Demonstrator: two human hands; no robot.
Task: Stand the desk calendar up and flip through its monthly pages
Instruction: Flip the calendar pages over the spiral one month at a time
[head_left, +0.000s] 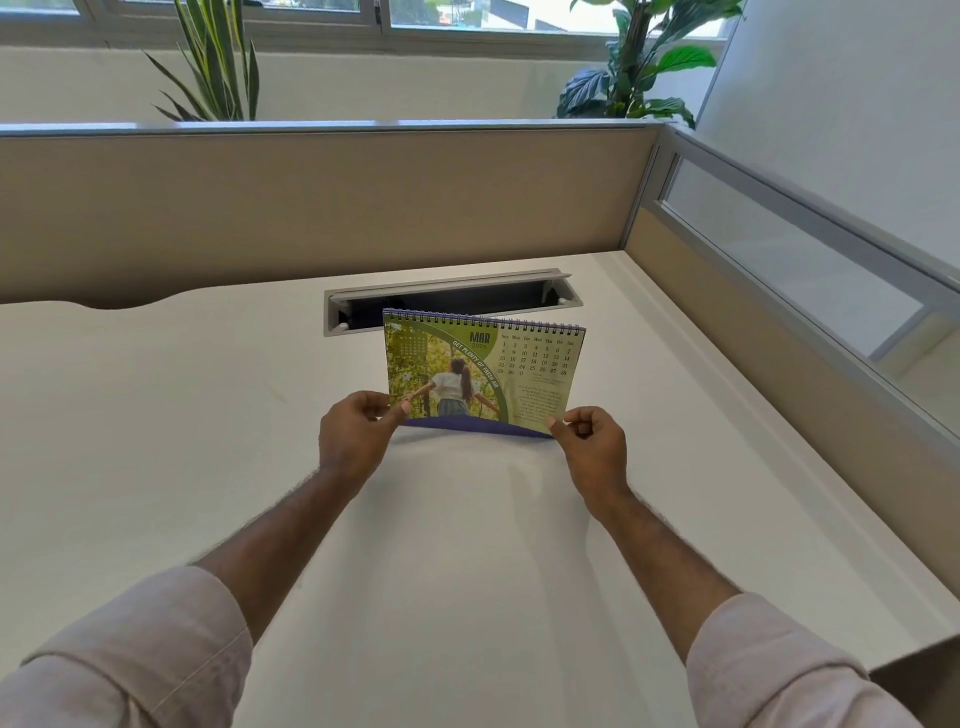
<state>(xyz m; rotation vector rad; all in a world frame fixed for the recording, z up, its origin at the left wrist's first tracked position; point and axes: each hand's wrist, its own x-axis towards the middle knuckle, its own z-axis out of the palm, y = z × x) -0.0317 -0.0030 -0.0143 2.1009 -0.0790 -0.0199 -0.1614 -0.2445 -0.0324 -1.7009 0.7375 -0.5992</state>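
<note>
White desk (156, 441), one open cable tray (452, 301) far behind one upright calendar (483, 371). We pinch its lower corners: left hand (356, 434), right hand (592, 447). Two plants (218, 62) beyond the partition (311, 202).

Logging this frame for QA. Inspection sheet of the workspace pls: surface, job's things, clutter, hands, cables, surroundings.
Surface: white desk, bare apart from the calendar; open cable slot at the back.
Job's things: calendar upright, spiral edge on top, page showing MAR; purple base visible along the bottom edge.
Clutter: nothing seen.
Hands: left hand pinches the page's lower left corner; right hand pinches the lower right corner.
Cables: nothing seen; the slot's inside is dark.
Surroundings: beige partition behind and to the right, with a frosted panel on the right side; two plants and a window beyond.
</note>
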